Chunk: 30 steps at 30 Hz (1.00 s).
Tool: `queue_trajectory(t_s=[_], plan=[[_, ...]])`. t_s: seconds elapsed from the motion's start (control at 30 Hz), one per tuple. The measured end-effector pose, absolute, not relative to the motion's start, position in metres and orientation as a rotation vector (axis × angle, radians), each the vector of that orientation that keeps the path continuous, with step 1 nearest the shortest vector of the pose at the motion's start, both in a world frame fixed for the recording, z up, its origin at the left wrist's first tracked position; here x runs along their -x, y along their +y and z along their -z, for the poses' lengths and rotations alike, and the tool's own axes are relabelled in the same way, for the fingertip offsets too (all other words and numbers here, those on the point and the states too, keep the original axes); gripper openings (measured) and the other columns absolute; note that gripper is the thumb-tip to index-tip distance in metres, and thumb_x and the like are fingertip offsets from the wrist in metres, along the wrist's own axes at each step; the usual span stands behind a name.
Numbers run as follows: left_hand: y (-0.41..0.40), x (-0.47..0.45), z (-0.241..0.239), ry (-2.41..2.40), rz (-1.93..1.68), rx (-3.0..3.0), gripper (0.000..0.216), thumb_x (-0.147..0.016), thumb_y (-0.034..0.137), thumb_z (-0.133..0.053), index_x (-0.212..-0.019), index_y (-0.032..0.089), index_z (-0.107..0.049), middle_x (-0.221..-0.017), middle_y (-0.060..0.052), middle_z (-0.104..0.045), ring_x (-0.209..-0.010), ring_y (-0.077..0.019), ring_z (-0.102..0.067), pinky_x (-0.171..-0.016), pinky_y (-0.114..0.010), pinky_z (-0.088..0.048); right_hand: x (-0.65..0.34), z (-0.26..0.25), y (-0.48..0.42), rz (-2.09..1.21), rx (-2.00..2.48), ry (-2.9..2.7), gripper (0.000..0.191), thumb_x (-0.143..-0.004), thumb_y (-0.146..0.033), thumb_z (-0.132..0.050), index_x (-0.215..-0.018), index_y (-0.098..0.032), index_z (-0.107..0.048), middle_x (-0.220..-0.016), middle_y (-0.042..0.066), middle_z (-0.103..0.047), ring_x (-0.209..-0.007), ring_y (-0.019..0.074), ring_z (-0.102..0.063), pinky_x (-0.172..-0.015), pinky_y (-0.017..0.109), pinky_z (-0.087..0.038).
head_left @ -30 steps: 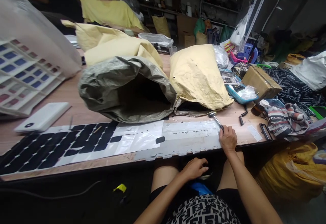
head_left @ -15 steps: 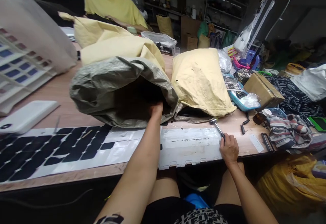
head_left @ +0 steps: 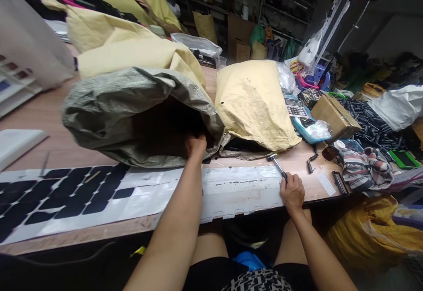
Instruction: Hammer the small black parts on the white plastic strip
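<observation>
At the left, a white sheet (head_left: 142,200) is lying along the tabletop (head_left: 36,109), carrying rows of black pieces (head_left: 74,189). Behind it, a bulky open sack (head_left: 99,110) is lying on its side, its grey woven mouth gaping toward the person; the rim is creasing into thick, crumpled folds, the inside is looking nearly black, and a pale yellow body is stretching out behind. The left hand (head_left: 196,144) is showing just inside the mouth's right part; its fingers are sinking from sight in shadow, so I cannot tell whether they are grasping anything. Further right, a white strip (head_left: 243,187) is lying below a plump, stained yellow sack (head_left: 253,99). Near that sack's lower edge, a hammer (head_left: 280,167) is slanting, showing a small shiny head, silvery shaft and dark grip. The right hand (head_left: 293,192) is clasping that grip near the tabletop's front edge.
</observation>
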<state>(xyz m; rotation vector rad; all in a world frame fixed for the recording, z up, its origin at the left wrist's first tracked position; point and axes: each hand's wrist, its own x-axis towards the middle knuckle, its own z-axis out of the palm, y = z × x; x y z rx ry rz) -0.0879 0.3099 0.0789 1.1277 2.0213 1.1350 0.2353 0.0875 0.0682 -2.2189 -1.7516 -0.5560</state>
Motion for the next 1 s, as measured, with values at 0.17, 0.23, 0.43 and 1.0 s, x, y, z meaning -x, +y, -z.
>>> queue_trajectory(t_s=[0.17, 0.23, 0.43, 1.0], plan=[[0.232, 0.043, -0.088, 1.798, -1.314, -1.390, 0.033, -0.088, 0.042, -0.056, -0.111, 0.018, -0.058, -0.093, -0.005, -0.068, -0.081, -0.0205, -0.063, -0.075, -0.030, -0.049, -0.238, -0.064, 0.088, 0.540, 2.218, -1.751, 0.027, -0.094, -0.029, -0.047, -0.114, -0.019, -0.062, -0.094, 0.007, -0.057, -0.085, 0.0195, -0.048, -0.070, 0.030, -0.033], [0.203, 0.015, -0.086, 1.544, -1.189, -1.649, 0.027, -0.087, 0.039, -0.057, -0.106, 0.021, -0.060, -0.088, -0.002, -0.067, -0.076, -0.0180, -0.061, -0.072, -0.028, -0.047, -0.239, -0.062, 0.088, 0.540, 2.222, -1.746, 0.028, -0.094, -0.029, -0.047, -0.115, -0.019, -0.062, -0.094, 0.007, -0.057, -0.085, 0.0197, -0.048, -0.070, 0.030, -0.033], [0.174, -0.039, -0.063, 1.226, -0.760, -2.131, 0.018, -0.085, 0.030, -0.063, -0.102, 0.025, -0.068, -0.099, -0.004, -0.066, -0.100, -0.0234, -0.058, -0.088, -0.034, -0.045, -0.238, -0.061, 0.089, 0.543, 2.219, -1.736, 0.027, -0.093, -0.029, -0.048, -0.114, -0.020, -0.062, -0.095, 0.007, -0.057, -0.087, 0.0200, -0.047, -0.071, 0.030, -0.032], [0.190, -0.037, -0.040, 1.194, -0.805, -1.976, 0.017, -0.076, 0.025, -0.071, -0.093, 0.021, -0.071, -0.094, -0.004, -0.063, -0.094, -0.0208, -0.058, -0.083, -0.032, -0.046, -0.239, -0.075, 0.078, 0.254, 2.201, -1.716, 0.031, -0.096, -0.027, -0.045, -0.118, -0.018, -0.065, -0.098, 0.008, -0.064, -0.086, 0.0188, -0.056, -0.074, 0.028, -0.039]])
